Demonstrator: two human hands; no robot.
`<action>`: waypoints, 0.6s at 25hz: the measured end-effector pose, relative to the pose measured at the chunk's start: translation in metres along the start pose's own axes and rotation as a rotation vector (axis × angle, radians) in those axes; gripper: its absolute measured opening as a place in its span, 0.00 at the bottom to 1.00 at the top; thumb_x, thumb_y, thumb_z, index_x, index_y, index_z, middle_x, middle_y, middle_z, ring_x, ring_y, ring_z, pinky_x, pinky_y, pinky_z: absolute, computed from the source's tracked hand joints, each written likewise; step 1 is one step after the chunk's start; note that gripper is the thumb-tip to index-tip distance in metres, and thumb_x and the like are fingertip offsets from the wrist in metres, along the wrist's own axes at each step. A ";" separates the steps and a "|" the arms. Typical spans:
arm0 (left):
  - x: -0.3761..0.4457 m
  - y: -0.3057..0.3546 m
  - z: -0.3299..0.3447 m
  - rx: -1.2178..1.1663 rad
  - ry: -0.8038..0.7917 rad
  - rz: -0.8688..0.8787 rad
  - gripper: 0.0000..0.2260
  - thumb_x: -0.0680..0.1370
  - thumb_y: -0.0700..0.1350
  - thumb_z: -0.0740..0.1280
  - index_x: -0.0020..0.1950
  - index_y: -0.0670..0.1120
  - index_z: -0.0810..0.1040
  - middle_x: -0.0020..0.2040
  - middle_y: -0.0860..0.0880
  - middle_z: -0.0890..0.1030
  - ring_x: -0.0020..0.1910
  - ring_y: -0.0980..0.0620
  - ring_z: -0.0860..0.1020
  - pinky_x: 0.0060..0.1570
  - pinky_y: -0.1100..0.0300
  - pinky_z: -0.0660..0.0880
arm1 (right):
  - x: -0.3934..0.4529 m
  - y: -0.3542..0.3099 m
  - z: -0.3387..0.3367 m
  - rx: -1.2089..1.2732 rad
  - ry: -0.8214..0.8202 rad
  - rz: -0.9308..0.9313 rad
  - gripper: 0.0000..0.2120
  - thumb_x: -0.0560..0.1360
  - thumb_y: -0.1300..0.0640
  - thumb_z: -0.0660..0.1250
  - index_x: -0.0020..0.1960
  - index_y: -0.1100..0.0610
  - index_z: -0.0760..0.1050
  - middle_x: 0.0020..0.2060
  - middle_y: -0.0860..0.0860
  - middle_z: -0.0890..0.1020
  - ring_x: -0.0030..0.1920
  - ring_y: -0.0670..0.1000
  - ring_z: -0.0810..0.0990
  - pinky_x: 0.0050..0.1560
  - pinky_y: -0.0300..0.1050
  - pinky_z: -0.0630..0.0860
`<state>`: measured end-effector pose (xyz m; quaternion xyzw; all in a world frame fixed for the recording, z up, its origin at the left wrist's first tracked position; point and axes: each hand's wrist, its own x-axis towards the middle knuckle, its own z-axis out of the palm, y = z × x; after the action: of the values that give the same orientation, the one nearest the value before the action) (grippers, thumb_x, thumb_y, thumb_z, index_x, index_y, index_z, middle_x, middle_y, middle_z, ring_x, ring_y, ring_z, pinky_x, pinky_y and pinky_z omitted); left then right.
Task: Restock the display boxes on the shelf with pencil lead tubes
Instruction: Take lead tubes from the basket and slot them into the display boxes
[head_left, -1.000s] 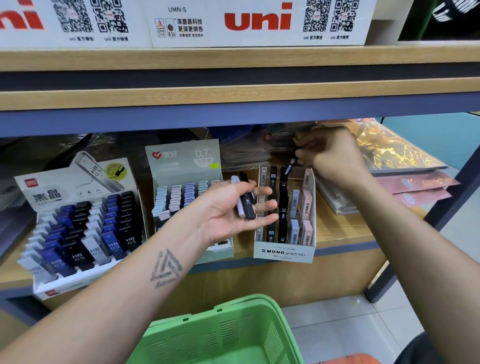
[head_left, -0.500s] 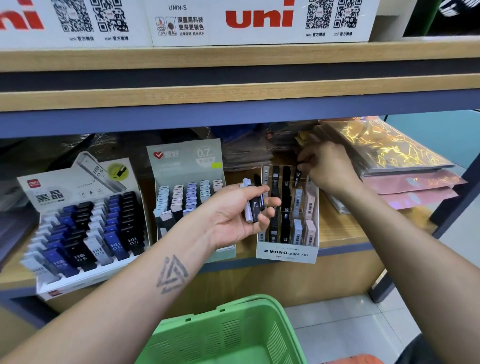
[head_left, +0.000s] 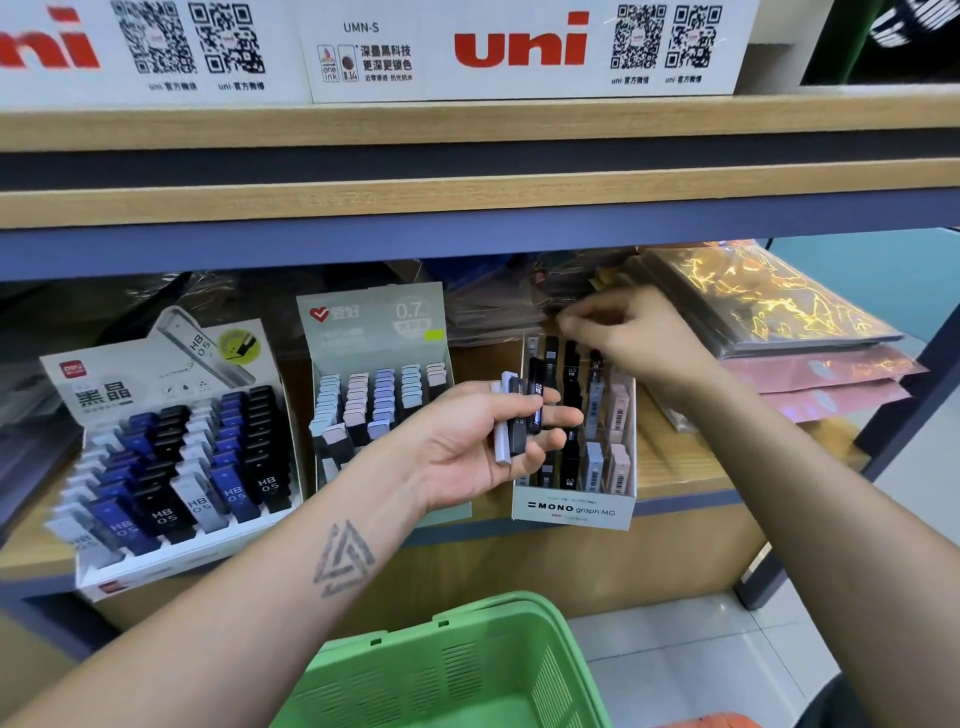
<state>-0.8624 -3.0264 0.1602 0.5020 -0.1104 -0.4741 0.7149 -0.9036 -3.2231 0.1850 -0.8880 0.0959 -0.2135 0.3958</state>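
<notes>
Three lead tubes (head_left: 519, 415) lie across the curled fingers of my left hand (head_left: 480, 441), palm up: a pale lilac one nearest the palm, a black one beside it, and a black one with a blue end toward the fingertips. Just behind that hand stands the MONO graph box (head_left: 571, 512), its slots holding dark, grey and pink tubes upright. My right hand (head_left: 631, 345) hovers over the box's far end, fingers bunched together; motion blur hides whether they pinch a tube, so I cannot tell. Left of my left hand sits the 0.7 box (head_left: 371, 332), with rows of pastel tubes, and further left the HB 0.5 box (head_left: 171, 467), filled with blue, black and white tubes. Below my left wrist is a green basket (head_left: 457, 670). Right of my right hand lies a stack of shiny packets (head_left: 779, 312).
</notes>
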 end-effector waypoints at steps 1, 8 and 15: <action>0.000 0.000 -0.001 0.012 -0.006 0.003 0.09 0.82 0.35 0.62 0.62 0.37 0.75 0.52 0.37 0.84 0.37 0.48 0.80 0.26 0.63 0.75 | -0.006 -0.009 -0.001 0.135 -0.130 0.037 0.08 0.79 0.53 0.71 0.55 0.54 0.84 0.45 0.49 0.87 0.45 0.47 0.84 0.47 0.42 0.78; 0.000 -0.006 -0.007 0.184 -0.016 0.040 0.09 0.81 0.33 0.64 0.61 0.36 0.75 0.45 0.40 0.81 0.32 0.52 0.71 0.22 0.66 0.64 | -0.016 -0.019 0.014 0.256 -0.399 -0.008 0.06 0.75 0.57 0.75 0.50 0.58 0.86 0.44 0.58 0.87 0.41 0.56 0.81 0.47 0.49 0.79; -0.004 -0.004 -0.011 0.294 -0.053 0.047 0.06 0.80 0.33 0.65 0.55 0.39 0.75 0.43 0.41 0.80 0.32 0.52 0.71 0.21 0.66 0.62 | -0.015 -0.021 0.018 0.455 -0.411 0.099 0.04 0.74 0.67 0.72 0.48 0.67 0.82 0.40 0.57 0.84 0.41 0.51 0.81 0.45 0.43 0.79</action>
<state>-0.8602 -3.0165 0.1534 0.5859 -0.2093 -0.4490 0.6414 -0.9084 -3.1917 0.1855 -0.7955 0.0067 -0.0260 0.6054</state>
